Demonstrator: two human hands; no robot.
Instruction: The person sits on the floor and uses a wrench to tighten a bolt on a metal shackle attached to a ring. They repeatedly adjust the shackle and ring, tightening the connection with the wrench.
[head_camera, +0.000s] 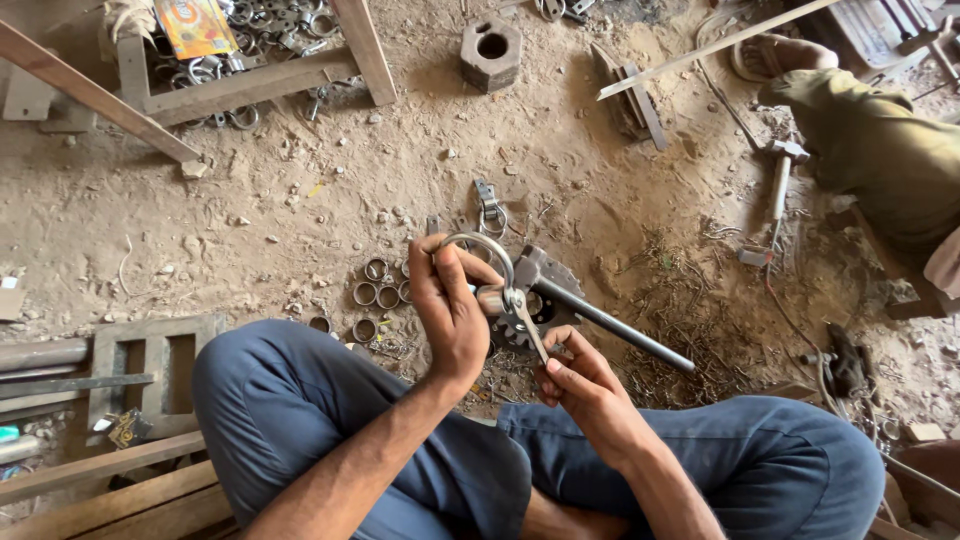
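Near the middle of the frame, the metal ring (480, 250) with its small clasp piece (514, 300) is held up above the dirt floor (300, 210), just in front of the person's crossed legs. The left hand (450, 305) has its grip closed around the ring, with the fingers curled over the left side of it and the thumb pressing from the front. The right hand (580, 380) is lower and to the right; its grip is pinched shut on a thin metal strip (532, 338) that hangs down from the clasp piece. Directly behind the two hands, a dark metal tool with a toothed wheel (530, 305) stands on the floor, and its long round handle (620, 330) points toward the right of the frame. To the left of the hands, several short metal rings (375, 295) lie in a small group on the ground. A little above the hands lies one more finished ring with clasp (490, 210). In the upper left of the frame, a wooden frame (250, 85) holds a heap of similar rings. At the top centre sits a heavy block with a round hole (491, 50). In the upper right, another person's leg in olive trousers (870, 140) is seen, and a hammer (780, 180) lies just beside it.
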